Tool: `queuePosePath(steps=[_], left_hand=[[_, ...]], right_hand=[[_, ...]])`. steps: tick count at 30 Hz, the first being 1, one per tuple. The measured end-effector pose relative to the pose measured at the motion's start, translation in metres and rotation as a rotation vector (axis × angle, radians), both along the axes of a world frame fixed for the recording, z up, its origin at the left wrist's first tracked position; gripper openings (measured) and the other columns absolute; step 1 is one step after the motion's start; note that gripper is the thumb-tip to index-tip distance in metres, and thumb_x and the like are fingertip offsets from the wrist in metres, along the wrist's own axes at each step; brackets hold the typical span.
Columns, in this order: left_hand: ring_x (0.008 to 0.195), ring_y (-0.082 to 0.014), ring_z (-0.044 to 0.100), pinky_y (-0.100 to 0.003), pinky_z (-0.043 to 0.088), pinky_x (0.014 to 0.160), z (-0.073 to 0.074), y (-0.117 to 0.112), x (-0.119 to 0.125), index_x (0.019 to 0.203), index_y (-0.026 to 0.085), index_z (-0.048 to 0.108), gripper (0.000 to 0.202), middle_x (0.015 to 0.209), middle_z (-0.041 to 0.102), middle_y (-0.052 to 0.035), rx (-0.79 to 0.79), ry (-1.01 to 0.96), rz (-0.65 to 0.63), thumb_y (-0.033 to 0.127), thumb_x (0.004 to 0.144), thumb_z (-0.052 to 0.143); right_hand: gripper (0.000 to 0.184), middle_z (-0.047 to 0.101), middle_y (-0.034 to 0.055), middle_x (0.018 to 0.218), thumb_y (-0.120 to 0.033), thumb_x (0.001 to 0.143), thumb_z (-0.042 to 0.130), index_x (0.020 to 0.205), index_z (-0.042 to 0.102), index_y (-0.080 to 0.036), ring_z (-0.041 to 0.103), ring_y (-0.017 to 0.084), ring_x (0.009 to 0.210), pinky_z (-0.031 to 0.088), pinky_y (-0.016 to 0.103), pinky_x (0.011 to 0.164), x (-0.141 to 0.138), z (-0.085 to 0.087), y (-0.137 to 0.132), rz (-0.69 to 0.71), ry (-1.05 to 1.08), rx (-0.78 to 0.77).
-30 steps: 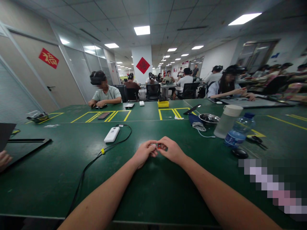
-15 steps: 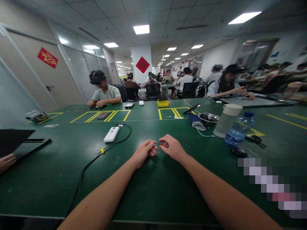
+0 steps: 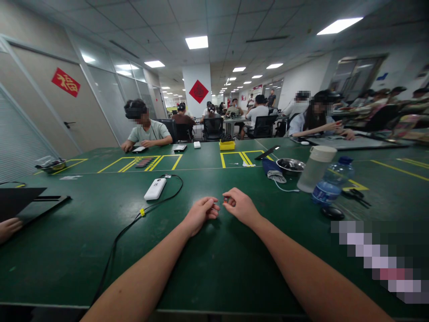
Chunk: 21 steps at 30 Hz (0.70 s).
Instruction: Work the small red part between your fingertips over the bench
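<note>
Over the green table (image 3: 208, 273), just in front of me, my two hands face each other with a narrow gap between them. My left hand (image 3: 200, 215) is closed, its thumb against the curled index finger. Anything in that pinch is too small to make out. Thumb and fingertips of my right hand (image 3: 241, 206) meet in a pinch. A tiny reddish spot shows at its fingertips, but I cannot tell what it is. Nearest to my left hand is a white power bank (image 3: 155, 188) marked 15, with a black cable (image 3: 132, 222) running from it.
To the right stand a frosted cup (image 3: 316, 172) and a blue-labelled water bottle (image 3: 331, 181), near a black mouse (image 3: 332, 213) and a metal bowl (image 3: 291, 166). A yellow box (image 3: 227, 145) lies farther back. At left, another person's hand (image 3: 9, 229) touches a dark panel (image 3: 20, 201).
The whole view has shifted very slightly. Both hands keep nearly the same pose and place. The dark panel at the left edge has moved a little down and left.
</note>
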State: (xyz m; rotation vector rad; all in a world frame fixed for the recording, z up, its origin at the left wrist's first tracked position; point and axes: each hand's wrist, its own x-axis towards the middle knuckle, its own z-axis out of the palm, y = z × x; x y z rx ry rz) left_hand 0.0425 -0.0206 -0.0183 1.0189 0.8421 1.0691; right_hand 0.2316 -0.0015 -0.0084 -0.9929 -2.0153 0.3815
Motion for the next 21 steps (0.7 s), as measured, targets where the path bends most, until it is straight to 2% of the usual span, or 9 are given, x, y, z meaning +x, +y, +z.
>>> queuePosePath(steps=[3,6,11,15,18,21], left_hand=[[0.061,-0.0112,0.061,-0.022,0.050,0.057,0.002,-0.001,0.002,0.100,0.010,0.058,0.025,0.079,0.064,-0.0098,-0.031,-0.069,-0.006,0.031,0.086,0.055],[0.064,-0.0125,0.063,-0.023,0.052,0.062,0.004,-0.004,0.004,0.096,0.009,0.059,0.028,0.078,0.064,-0.0113,-0.146,-0.192,-0.049,0.033,0.088,0.050],[0.056,-0.0113,0.061,-0.019,0.048,0.050,0.007,-0.007,0.009,0.089,0.009,0.060,0.038,0.070,0.062,-0.0092,-0.348,-0.322,-0.169,0.042,0.090,0.043],[0.050,-0.0071,0.055,-0.013,0.042,0.041,0.007,-0.007,0.010,0.093,0.008,0.060,0.030,0.064,0.057,-0.0051,-0.382,-0.347,-0.204,0.033,0.091,0.044],[0.046,-0.0042,0.051,-0.009,0.033,0.035,0.005,-0.006,0.008,0.091,0.010,0.059,0.015,0.065,0.055,-0.0029,-0.357,-0.340,-0.177,0.021,0.087,0.049],[0.043,-0.0039,0.049,-0.010,0.031,0.033,0.004,-0.004,0.004,0.096,0.012,0.056,0.015,0.067,0.056,-0.0028,-0.326,-0.338,-0.140,0.021,0.086,0.050]], right_hand=[[0.023,0.057,0.0046,0.091,-0.021,0.077,0.060,0.099,0.061,-0.020,0.056,0.013,0.066,0.047,0.027,0.064,0.000,0.000,0.000,-0.002,-0.003,0.003],[0.024,0.057,0.0046,0.092,-0.021,0.077,0.060,0.101,0.061,-0.020,0.056,0.013,0.068,0.046,0.027,0.066,-0.003,0.002,-0.004,0.020,-0.021,0.016],[0.023,0.057,0.0035,0.090,-0.032,0.076,0.066,0.096,0.063,-0.022,0.055,0.015,0.078,0.044,0.027,0.072,-0.010,0.005,-0.011,0.099,-0.127,0.033],[0.029,0.057,0.0042,0.094,-0.040,0.077,0.065,0.100,0.064,-0.022,0.055,0.016,0.081,0.043,0.028,0.074,-0.010,0.004,-0.008,0.130,-0.149,-0.010],[0.029,0.058,0.0053,0.096,-0.041,0.083,0.057,0.103,0.063,-0.022,0.055,0.017,0.082,0.043,0.029,0.075,-0.008,0.002,-0.005,0.145,-0.125,-0.039],[0.027,0.059,0.0056,0.093,-0.039,0.089,0.047,0.101,0.064,-0.021,0.055,0.018,0.086,0.042,0.030,0.078,-0.006,0.002,-0.004,0.153,-0.085,-0.039]])
